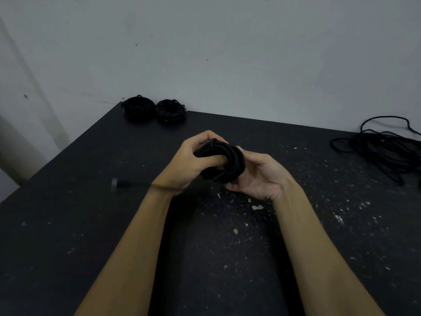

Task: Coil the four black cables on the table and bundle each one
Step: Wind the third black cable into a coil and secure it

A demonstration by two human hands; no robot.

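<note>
While two bundled coils [154, 109] rest at the bench's [68, 224] far edge, both hands' fingers [213, 158] clamp the third coil [222, 163] above the bench, leaving one loose cable [382, 148] at right uncoiled.

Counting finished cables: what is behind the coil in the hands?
Behind the held coil, two bundled coils sit side by side at the table's far edge by the wall. The coil hides the table directly behind it.
</note>
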